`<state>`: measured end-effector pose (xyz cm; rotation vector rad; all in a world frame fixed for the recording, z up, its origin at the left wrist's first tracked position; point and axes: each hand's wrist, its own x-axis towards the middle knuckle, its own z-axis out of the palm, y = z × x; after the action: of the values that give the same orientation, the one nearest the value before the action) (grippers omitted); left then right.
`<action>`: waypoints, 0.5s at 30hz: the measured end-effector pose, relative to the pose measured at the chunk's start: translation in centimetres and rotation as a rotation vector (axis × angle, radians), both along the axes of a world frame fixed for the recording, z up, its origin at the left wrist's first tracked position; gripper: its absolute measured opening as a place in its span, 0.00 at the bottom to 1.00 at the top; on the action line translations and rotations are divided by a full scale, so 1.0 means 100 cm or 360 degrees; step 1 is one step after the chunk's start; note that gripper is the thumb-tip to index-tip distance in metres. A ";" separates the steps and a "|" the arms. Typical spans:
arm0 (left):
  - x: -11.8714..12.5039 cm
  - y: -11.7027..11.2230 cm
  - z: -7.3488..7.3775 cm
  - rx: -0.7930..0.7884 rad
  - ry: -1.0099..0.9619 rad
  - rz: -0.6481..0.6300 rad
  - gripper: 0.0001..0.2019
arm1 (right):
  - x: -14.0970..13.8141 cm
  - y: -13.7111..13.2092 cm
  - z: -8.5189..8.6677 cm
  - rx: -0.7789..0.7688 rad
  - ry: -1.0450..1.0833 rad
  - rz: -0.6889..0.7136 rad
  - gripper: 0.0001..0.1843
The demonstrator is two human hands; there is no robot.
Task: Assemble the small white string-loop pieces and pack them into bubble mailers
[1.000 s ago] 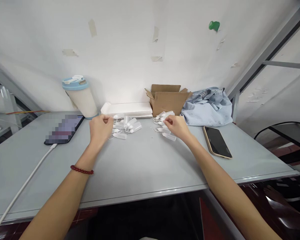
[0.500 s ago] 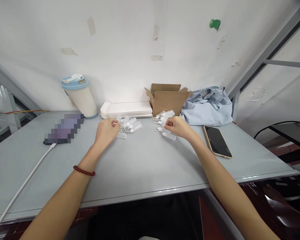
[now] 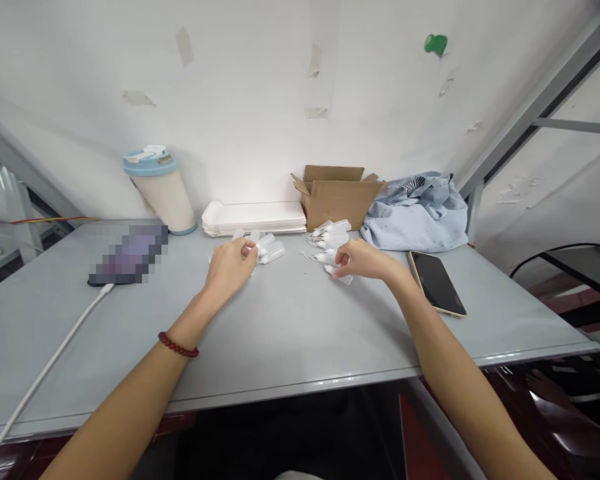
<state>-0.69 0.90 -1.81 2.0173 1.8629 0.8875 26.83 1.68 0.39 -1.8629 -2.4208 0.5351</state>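
Observation:
Two heaps of small clear plastic bottles with white caps lie at the back of the grey table (image 3: 290,333). My left hand (image 3: 229,267), a red bead bracelet on its wrist, rests over the left heap (image 3: 267,247) with fingers curled on one of the small bottles. My right hand (image 3: 363,259) sits at the near edge of the right heap (image 3: 330,237), fingers pinched on a small bottle (image 3: 341,277) that touches the table.
Against the wall stand a cream tumbler with a blue lid (image 3: 161,190), a stack of white trays (image 3: 254,217), an open cardboard box (image 3: 336,194) and a crumpled blue cloth (image 3: 416,212). One phone (image 3: 437,282) lies right of my right hand; another phone (image 3: 128,255) with a white cable lies left.
My left hand has slid right and nearer, across the left heap. My right hand has drawn slightly back toward me at the right heap's near edge.

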 end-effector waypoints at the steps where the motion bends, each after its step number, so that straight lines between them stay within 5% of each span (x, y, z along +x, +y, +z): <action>1: 0.002 -0.001 -0.001 -0.0006 -0.0005 -0.0033 0.15 | 0.000 -0.001 0.000 -0.0002 0.0006 0.0008 0.10; 9: 0.010 -0.005 -0.007 0.0043 0.0023 -0.0273 0.15 | -0.009 -0.008 -0.004 0.0133 0.0156 0.0102 0.02; 15: 0.014 -0.010 -0.004 -0.0015 -0.0024 -0.0365 0.16 | -0.014 -0.012 0.007 0.0206 0.0861 -0.0015 0.07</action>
<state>0.72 -0.07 -2.25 2.1573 1.5834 0.8255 25.41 0.45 1.11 -1.4405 -2.0333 0.7456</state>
